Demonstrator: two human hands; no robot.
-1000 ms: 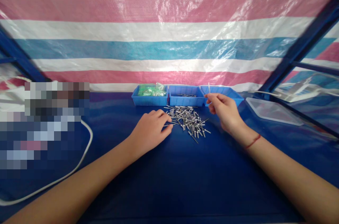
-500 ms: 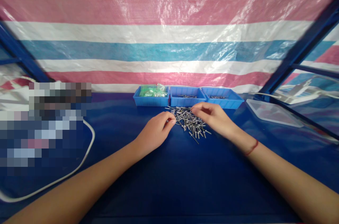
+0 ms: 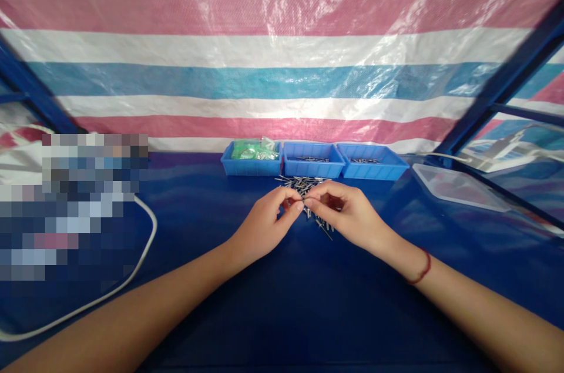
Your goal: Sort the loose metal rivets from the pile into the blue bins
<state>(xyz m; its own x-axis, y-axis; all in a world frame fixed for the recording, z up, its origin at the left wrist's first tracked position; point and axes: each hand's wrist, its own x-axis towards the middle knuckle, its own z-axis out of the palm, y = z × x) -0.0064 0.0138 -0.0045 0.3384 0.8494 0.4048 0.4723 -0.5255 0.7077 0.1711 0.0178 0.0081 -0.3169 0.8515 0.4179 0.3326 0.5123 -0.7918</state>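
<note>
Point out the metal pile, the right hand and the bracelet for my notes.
Metal pile (image 3: 304, 184): head view, its far part.
Right hand (image 3: 358, 214): head view, behind the thumb.
Bracelet (image 3: 427, 265): head view, its red band.

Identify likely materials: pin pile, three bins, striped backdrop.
Pin pile: likely metal, bare silvery finish; the shafts glint.
Three bins: probably moulded plastic, semi-gloss blue; ribbed walls, even colour throughout.
Striped backdrop: looks like woven plastic sheeting, glossy; wrinkles and bright glare streaks.
Exact alloy or polymer can't be told from this view.
</note>
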